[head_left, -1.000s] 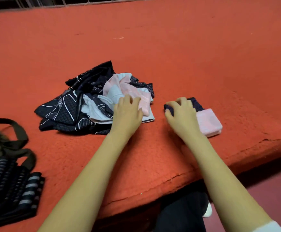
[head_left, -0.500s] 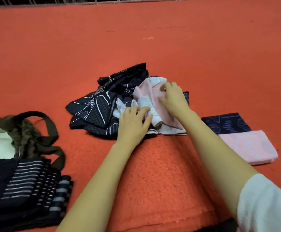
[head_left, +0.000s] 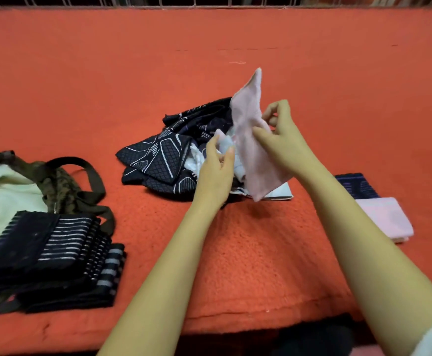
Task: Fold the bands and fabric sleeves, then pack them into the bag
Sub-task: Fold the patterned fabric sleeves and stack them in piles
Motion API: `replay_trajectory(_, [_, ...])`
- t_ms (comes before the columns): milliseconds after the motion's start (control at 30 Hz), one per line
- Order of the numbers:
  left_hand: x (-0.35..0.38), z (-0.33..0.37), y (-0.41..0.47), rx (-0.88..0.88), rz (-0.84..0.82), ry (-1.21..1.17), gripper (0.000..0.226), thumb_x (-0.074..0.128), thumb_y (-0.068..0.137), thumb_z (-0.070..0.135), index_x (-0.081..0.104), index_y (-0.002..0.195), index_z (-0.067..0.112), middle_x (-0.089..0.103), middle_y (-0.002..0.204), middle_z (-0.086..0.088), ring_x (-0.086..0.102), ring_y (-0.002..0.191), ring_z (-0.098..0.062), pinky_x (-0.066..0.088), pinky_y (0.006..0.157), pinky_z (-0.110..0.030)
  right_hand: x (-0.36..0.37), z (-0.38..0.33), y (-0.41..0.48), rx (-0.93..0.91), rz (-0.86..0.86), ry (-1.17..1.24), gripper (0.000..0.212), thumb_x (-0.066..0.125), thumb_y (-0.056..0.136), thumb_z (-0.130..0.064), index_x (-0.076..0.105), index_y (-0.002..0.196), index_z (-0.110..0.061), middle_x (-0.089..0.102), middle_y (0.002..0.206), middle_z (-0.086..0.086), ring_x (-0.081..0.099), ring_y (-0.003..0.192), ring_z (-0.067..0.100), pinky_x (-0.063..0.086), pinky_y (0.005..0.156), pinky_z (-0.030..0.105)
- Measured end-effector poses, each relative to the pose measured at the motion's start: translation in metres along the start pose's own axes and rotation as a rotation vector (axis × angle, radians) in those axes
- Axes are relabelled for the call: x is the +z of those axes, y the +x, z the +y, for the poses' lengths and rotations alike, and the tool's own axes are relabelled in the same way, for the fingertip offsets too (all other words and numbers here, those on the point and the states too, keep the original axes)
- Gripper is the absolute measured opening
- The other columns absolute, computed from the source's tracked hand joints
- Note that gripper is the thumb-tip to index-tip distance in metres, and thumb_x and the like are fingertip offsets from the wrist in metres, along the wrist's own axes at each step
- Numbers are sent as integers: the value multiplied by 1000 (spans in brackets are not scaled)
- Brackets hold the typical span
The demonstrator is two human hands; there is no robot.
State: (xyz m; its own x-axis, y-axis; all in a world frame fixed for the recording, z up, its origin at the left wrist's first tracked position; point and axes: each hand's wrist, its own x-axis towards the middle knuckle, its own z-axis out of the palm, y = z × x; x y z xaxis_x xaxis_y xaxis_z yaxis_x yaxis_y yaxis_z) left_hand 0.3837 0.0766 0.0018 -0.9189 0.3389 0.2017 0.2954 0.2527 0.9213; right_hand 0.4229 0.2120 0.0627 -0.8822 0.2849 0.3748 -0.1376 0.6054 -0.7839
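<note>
Holding pink sleeve (head_left: 248,140) in grip of right hand (head_left: 284,142), left hand (head_left: 216,173) pinching pale fabric (head_left: 226,143) over dark pile (head_left: 163,160) (bag (head_left: 63,181) leftward).

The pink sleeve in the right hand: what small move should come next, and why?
Probably draw the pink sleeve clear and lay it flat on the orange blanket nearer the person. The right hand holds it raised and unfolded, its lower end over the pile, where the left hand pinches pale fabric.

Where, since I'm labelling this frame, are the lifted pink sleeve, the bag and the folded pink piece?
Lifted pink sleeve (head_left: 247,119): head view, middle of the raised fabric.
Bag (head_left: 60,186): head view, patterned rim beside the strap.
Folded pink piece (head_left: 386,218): head view, centre of its top face.
</note>
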Motion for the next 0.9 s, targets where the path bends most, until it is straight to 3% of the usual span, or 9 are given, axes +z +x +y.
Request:
replay_trajectory(67, [-6, 2, -10, 8, -11, 29, 50, 38, 100, 37, 23, 146, 25, 62, 109, 3, 59, 102, -15, 39, 78, -18, 6, -4, -13, 5, -8, 126, 21, 46, 92, -6, 35, 106, -15, 43, 88, -9, 42, 72, 0, 36, 67, 16])
replay_trajectory(167, [-18, 1, -22, -2, -34, 4, 49, 38, 100, 40, 26, 146, 27, 41, 146, 1, 44, 129, -18, 32, 98, -22, 15, -14, -33, -41, -17, 211, 34, 43, 92, 2, 41, 122, -14, 48, 115, -7, 49, 103, 4, 40, 91, 20])
replay_trajectory(233, [-30, -1, -32, 2, -18, -156, 48, 47, 98, 27, 33, 144, 23, 42, 145, 1, 48, 123, -10, 36, 104, -23, 23, -18, -46, -74, -26, 204, 41, 44, 90, 6, 45, 129, -10, 48, 124, -7, 45, 117, 3, 34, 103, 17])
replay_trajectory(300, [-46, -6, -45, 45, 15, -215, 51, 56, 93, 10, 39, 141, 16, 44, 139, 4, 47, 114, 3, 35, 99, -9, 36, -14, -59, -14, -59, 218, 44, 48, 91, 2, 46, 133, -11, 48, 131, -6, 44, 124, 5, 33, 109, 26])
replay_trajectory(400, [-71, -19, -64, 126, 32, -126, 55, 61, 88, 8, 41, 138, 16, 43, 130, 15, 41, 112, 19, 29, 98, -3, 58, -10, -80, 40, -108, 223, 49, 54, 88, -11, 45, 135, -18, 47, 138, -4, 44, 129, 11, 33, 111, 41])
replay_trajectory(467, [-85, -25, -78, 209, 45, -79, 54, 59, 85, 15, 39, 136, 24, 40, 130, 21, 37, 118, 19, 29, 104, -8, 69, -13, -91, 26, -116, 278, 50, 56, 91, -7, 44, 137, -22, 44, 141, -8, 40, 132, 7, 32, 113, 37])
replay_trajectory(633, [-92, -63, -104, 163, 78, 226, 55, 59, 89, 6, 41, 140, 10, 40, 133, -1, 38, 123, -1, 20, 104, -6, 99, 4, -120, 25, -209, 146, 56, 60, 88, -6, 43, 139, -22, 39, 144, -7, 38, 133, 8, 32, 111, 35])
replay_trajectory(733, [-84, -90, -114, 42, 37, 510, 46, 61, 87, 13, 51, 131, 5, 39, 133, -15, 42, 123, -30, 28, 106, -30, 119, 25, -138, 97, -241, -131, 43, 62, 87, -12, 53, 129, -13, 28, 146, 10, 44, 124, 24, 35, 106, 33])
replay_trajectory(900, [-82, -86, -120, 182, 144, 733, 28, 64, 82, 20, 59, 108, 10, 47, 119, -14, 47, 97, -33, 43, 82, -44, 125, 30, -149, -101, -97, -342, 28, 64, 81, -10, 63, 110, -12, 39, 131, 14, 42, 104, 27, 37, 95, 35])
